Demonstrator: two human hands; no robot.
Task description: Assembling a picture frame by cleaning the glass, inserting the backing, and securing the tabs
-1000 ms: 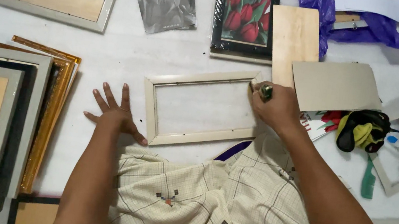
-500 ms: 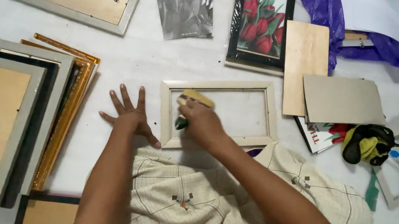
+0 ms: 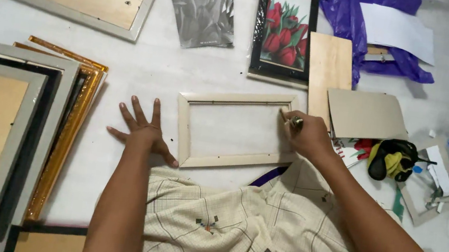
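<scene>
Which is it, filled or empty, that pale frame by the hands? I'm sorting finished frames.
Empty. The white surface shows straight through the pale frame, with no picture or backing in it.

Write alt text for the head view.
A right hand works a small tool at the right edge of an empty pale frame on a white surface; the left hand lies flat beside it. Stacked frames lie at left.
</scene>
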